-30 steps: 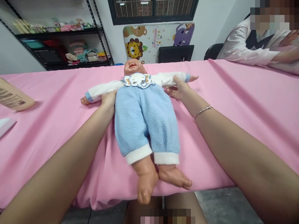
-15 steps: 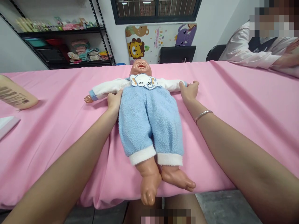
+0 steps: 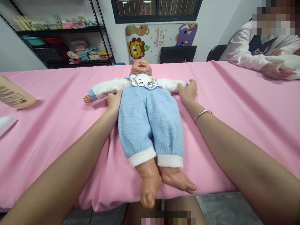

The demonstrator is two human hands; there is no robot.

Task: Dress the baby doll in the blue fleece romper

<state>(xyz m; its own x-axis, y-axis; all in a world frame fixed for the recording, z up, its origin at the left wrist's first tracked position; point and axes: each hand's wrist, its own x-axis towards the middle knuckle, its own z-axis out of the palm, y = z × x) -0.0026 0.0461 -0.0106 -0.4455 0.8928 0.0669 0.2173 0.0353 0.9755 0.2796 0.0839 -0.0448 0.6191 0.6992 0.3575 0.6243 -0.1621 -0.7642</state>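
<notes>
A baby doll lies on its back on the pink-covered table, feet towards me. It wears fluffy blue trousers with white cuffs and a white top with an elephant-face collar. My left hand grips the side of its torso below the outstretched arm on the left; the thumb rests on the blue cloth and the other fingers are hidden. Around the cuff and hand of the doll's arm on the right, my right hand is closed. The doll's other hand lies free.
A beige bottle lies at the left, with a white flat-sided object nearer me. Behind the table stand a black shelf and a dark screen-like panel. A person sits at the far right, arms on the table.
My right hand has shifted slightly left along the doll's cuff. My left hand and the doll stay nearly still. The person at the right has moved their hands, and whitish cloth shows there.
</notes>
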